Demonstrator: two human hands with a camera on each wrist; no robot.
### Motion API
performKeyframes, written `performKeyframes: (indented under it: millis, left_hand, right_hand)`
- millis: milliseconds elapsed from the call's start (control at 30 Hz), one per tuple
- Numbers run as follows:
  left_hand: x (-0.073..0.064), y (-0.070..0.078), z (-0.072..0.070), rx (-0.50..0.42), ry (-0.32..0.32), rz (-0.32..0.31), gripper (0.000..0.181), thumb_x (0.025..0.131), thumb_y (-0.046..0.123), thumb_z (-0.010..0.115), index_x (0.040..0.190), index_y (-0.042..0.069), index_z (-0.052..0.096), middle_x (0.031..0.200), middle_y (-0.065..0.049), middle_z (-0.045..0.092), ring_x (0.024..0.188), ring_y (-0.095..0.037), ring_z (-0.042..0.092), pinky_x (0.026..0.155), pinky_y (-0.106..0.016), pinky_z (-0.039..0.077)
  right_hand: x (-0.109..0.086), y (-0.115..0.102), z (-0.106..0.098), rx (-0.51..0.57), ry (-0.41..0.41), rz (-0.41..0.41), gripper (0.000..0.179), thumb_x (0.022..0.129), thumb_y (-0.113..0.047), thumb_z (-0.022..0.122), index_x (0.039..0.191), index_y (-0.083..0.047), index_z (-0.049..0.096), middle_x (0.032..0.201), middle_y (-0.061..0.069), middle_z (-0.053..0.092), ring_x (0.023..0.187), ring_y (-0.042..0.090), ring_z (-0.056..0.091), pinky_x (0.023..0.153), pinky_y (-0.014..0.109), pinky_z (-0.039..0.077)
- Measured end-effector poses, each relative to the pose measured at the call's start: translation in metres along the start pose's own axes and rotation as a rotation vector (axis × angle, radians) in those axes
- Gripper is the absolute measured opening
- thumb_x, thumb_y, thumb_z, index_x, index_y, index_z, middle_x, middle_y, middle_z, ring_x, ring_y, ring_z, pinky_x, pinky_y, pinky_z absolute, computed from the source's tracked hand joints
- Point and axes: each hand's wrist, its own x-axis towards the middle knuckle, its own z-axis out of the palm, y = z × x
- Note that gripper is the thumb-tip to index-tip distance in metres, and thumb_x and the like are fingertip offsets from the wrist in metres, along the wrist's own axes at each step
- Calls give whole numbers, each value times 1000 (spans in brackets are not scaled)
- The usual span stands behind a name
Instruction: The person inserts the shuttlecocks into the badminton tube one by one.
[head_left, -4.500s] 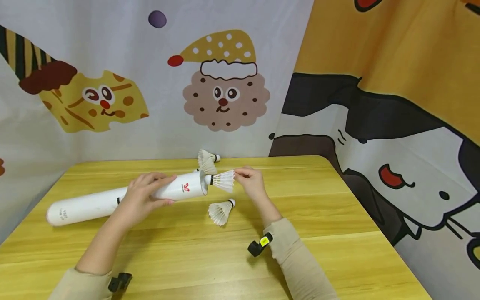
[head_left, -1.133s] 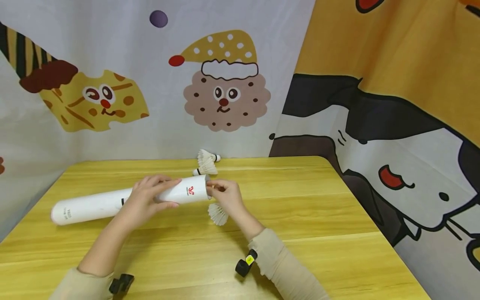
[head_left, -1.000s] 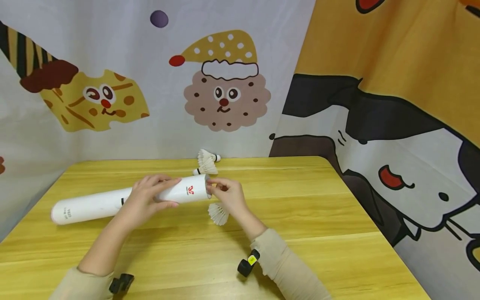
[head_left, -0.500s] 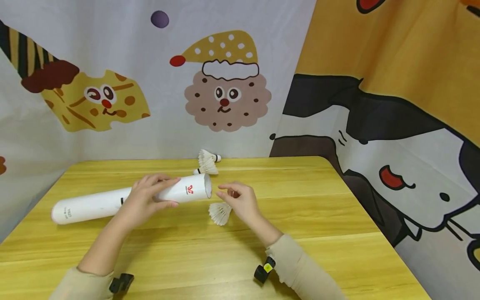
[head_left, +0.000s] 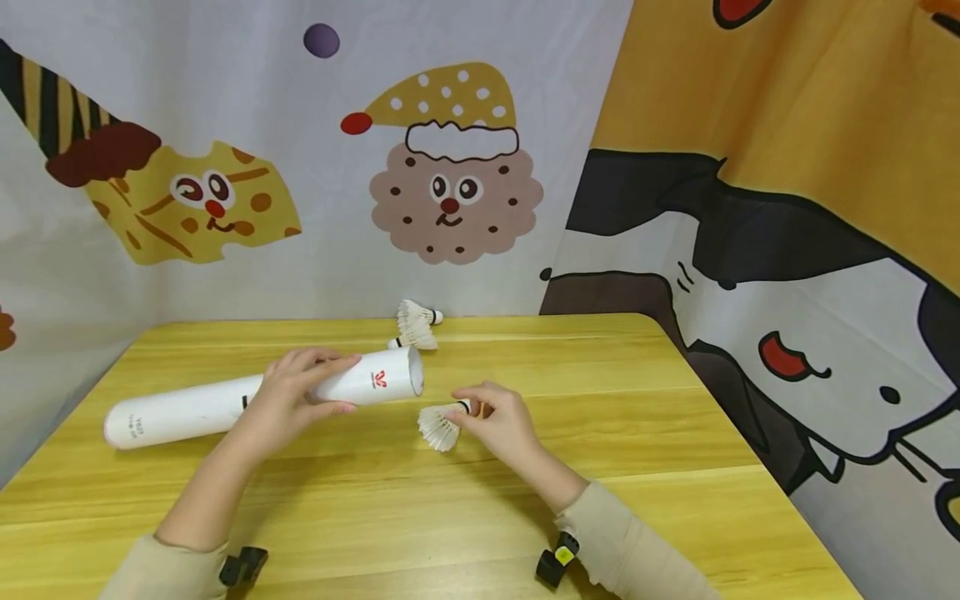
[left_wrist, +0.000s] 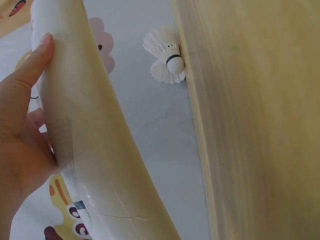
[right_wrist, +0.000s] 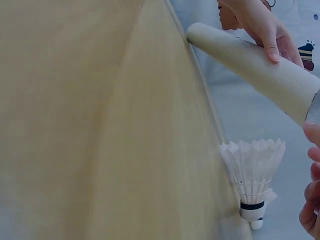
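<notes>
shuttlecock [head_left: 438, 425] | on table [head_left: 675, 433], cork pinched in right grip [head_left: 498, 421] | left grip [head_left: 288, 396] holds tube [head_left: 187, 408]

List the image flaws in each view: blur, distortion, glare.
Head view: sharp, evenly lit, soft shadows, no glare. Left wrist view: the white tube bows from lens distortion; the table is smeared. Right wrist view: table blurred and curved; the shuttlecock stays fairly sharp.
</notes>
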Motion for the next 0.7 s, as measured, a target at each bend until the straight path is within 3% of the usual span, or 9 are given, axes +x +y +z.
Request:
performKeyframes:
  millis: [367, 700]
  left_hand:
    - [1, 1, 0, 0, -1, -3, 65, 72, 21, 84, 133, 19, 60, 121, -8, 55, 114, -34, 45, 89, -59, 25]
    - [0, 1, 0, -1, -3, -6, 66, 72, 21, 84, 133, 19, 60, 121, -8, 55, 114, -34, 45, 89, -59, 25]
  right_hand:
    - [-12, 6, 2, -71, -84, 105, 30, 77, -29, 82, 102, -15, 75, 72, -6, 59, 62, 7, 50, 51, 24, 44]
    - [-15, 8, 9, -103, -125, 131, 36, 76, -32, 82, 107, -16, 74, 77, -2, 63, 64, 7, 52, 52, 25, 44]
